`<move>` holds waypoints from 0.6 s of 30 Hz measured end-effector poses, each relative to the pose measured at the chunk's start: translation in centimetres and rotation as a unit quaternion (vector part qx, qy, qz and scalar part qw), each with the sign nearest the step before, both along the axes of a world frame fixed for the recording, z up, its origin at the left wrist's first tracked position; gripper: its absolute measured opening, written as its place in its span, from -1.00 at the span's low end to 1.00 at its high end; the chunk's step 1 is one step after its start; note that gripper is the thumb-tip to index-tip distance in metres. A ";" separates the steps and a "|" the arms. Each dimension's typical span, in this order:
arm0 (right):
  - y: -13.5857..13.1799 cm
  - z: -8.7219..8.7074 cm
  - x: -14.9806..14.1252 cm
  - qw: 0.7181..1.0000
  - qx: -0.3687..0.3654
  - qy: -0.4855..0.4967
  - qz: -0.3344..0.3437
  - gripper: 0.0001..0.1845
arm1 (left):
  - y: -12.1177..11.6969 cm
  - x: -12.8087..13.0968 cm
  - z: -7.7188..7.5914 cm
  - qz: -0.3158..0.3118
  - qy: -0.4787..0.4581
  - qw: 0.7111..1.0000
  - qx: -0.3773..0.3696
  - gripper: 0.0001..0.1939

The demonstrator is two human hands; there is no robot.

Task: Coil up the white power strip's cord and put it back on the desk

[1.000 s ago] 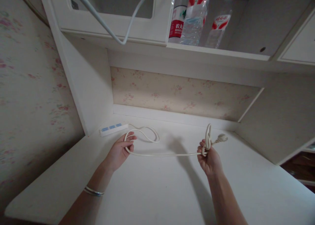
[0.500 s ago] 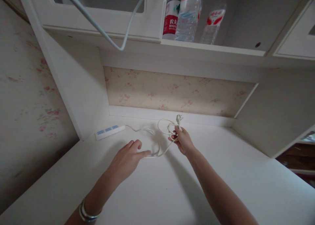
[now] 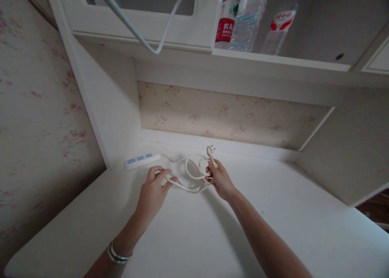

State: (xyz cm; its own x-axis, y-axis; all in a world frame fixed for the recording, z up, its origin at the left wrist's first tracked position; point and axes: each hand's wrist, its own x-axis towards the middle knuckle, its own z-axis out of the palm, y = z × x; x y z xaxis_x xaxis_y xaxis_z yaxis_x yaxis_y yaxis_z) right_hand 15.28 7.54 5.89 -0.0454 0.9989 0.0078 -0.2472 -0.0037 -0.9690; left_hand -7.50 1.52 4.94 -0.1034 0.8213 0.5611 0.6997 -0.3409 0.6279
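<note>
Loops of a white power cord [image 3: 189, 173] are gathered in my right hand [image 3: 219, 178], whose fingers are closed around them. The cord's plug [image 3: 210, 150] sticks up above that hand, prongs pointing away. To the left, my left hand [image 3: 154, 189] pinches a length of the same cord between thumb and fingers. A white power strip [image 3: 142, 162] with blue socket faces lies on the desktop beyond my left hand. Its cord runs from the right end toward the loops.
The white desktop [image 3: 182, 237] meets a side panel at the left and another at the right. Overhead is a shelf holding plastic bottles [image 3: 247, 24]. A pale cable [image 3: 133, 28] hangs in front of the upper cabinet door.
My left hand has gone from a pointing finger by the cord to a pinch on it. My right hand, with the loops and plug, has shifted slightly left and closer.
</note>
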 end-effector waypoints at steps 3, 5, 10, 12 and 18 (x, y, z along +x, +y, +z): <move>-0.5 -0.4 -0.3 0.999 0.002 -0.005 0.042 -0.62 | 0.4 0.9 -0.3 -0.001 -0.049 0.999 0.002 -0.61; -0.9 -0.8 -0.6 0.997 -0.004 -0.018 0.080 -0.60 | 0.6 1.3 -0.5 -0.019 -0.081 0.996 -0.014 -0.55; -1.8 -1.8 -1.5 0.984 -0.014 -0.067 0.167 -0.59 | 0.8 1.6 -0.9 -0.093 -0.148 0.984 -0.032 -0.45; -2.1 -2.0 -1.7 0.973 -0.019 -0.096 0.211 -0.62 | 0.9 1.8 -0.7 -0.129 -0.150 0.979 -0.040 -0.46; -2.5 -1.3 -1.9 0.924 -0.018 -0.203 0.323 -0.85 | 0.9 2.6 1.6 -0.191 -0.022 0.980 -0.053 -0.52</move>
State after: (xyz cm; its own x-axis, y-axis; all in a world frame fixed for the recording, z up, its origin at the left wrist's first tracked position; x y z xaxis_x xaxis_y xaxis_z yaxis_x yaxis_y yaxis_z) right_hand 13.40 5.03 4.58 -0.6240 0.7621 -0.1726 0.2008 -0.0571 -0.9780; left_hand -4.87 2.45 6.54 0.2009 0.8581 0.4726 0.5060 -0.5039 0.7000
